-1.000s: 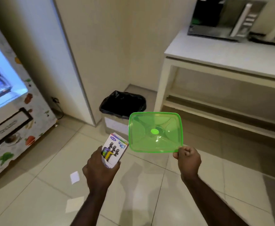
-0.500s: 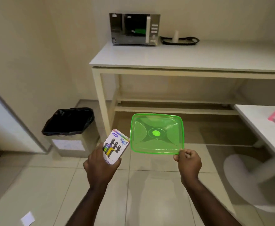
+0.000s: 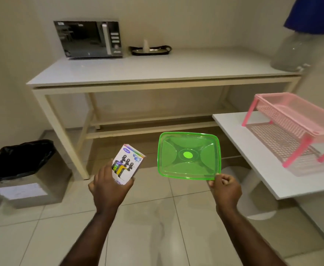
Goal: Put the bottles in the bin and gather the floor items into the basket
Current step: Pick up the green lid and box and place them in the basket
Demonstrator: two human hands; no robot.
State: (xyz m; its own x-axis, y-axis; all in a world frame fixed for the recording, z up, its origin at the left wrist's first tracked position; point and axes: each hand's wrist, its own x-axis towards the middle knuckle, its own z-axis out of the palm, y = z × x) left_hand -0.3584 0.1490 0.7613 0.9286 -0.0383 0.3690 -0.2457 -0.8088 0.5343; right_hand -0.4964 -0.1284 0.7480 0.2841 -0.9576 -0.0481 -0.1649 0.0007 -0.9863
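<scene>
My left hand [image 3: 109, 186] grips a small white printed box [image 3: 127, 163] from below, held upright in front of me. My right hand [image 3: 225, 190] pinches the near right corner of a translucent green lid [image 3: 189, 155], held almost flat above the floor. A pink basket [image 3: 291, 120] on legs stands on a white table [image 3: 263, 169] at the right, a little beyond the lid. A bin [image 3: 22, 175] lined with a black bag sits on the floor at the left. I see no bottles.
A long white counter [image 3: 157, 70] runs along the far wall with a microwave [image 3: 89, 38] and a dark tray [image 3: 150, 49] on it. A large water jug [image 3: 291, 51] stands at its right end. Tiled floor lies underfoot.
The view has swung right: the vending machine has left the frame, the bin has shifted left, and the pink basket and its table have come into sight. Both hands still hold their items.
</scene>
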